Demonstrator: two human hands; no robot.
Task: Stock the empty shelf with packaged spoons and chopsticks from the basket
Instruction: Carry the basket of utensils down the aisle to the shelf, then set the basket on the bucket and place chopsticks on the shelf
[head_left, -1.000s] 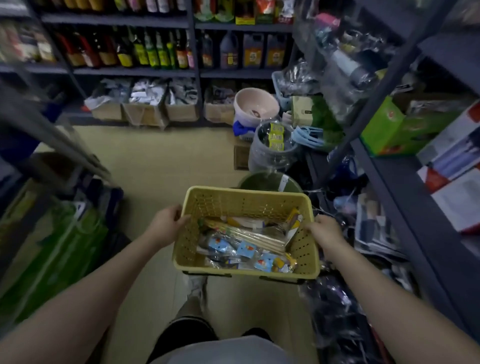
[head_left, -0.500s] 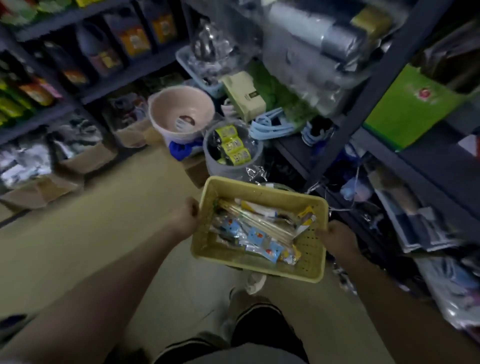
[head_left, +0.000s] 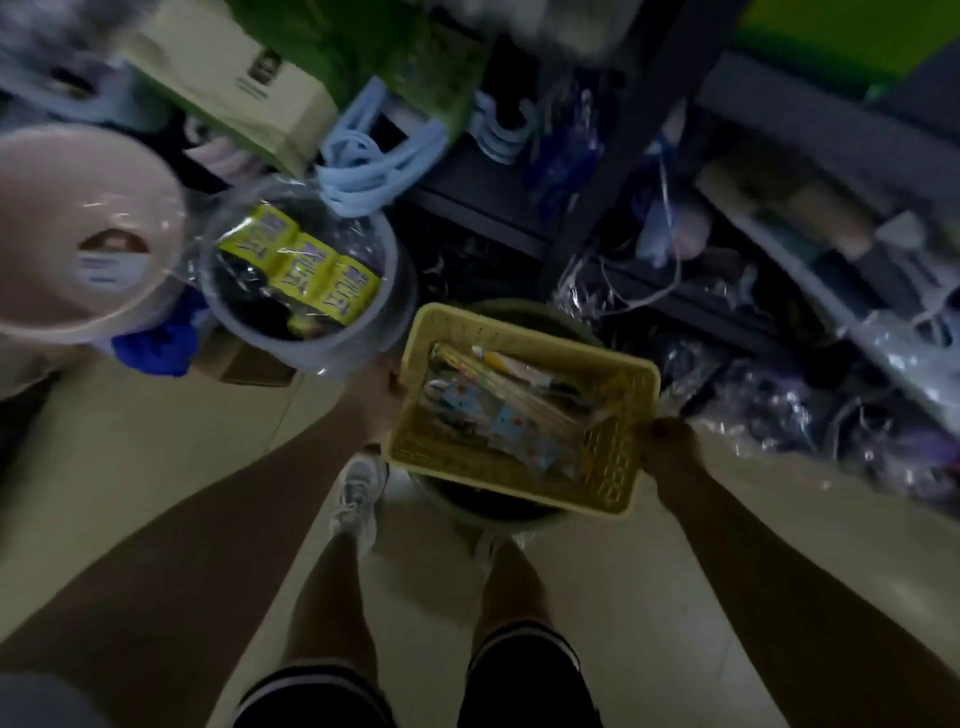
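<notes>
A yellow perforated basket (head_left: 613, 457) sits low in front of me, over a dark green round tub (head_left: 488, 512) on the floor. Inside it lie packaged chopsticks (head_left: 498, 382) and packets with blue cards (head_left: 506, 423). My left hand (head_left: 371, 389) grips the basket's left rim. My right hand (head_left: 670, 447) grips its right rim. The dark metal shelving (head_left: 769, 130) stands to the right and ahead, its lower levels crowded with wrapped goods.
A clear bucket (head_left: 358, 332) holding yellow boxes stands left of the basket, with a pink basin (head_left: 78, 223) further left. Blue hangers (head_left: 363, 166) and a beige box (head_left: 249, 93) lie on the shelf ahead. My shoes and legs stand on the pale floor (head_left: 156, 441).
The view has swung down and toward the shelf. The basket, held on both sides throughout, has dropped lower and now sits over the green tub by my feet.
</notes>
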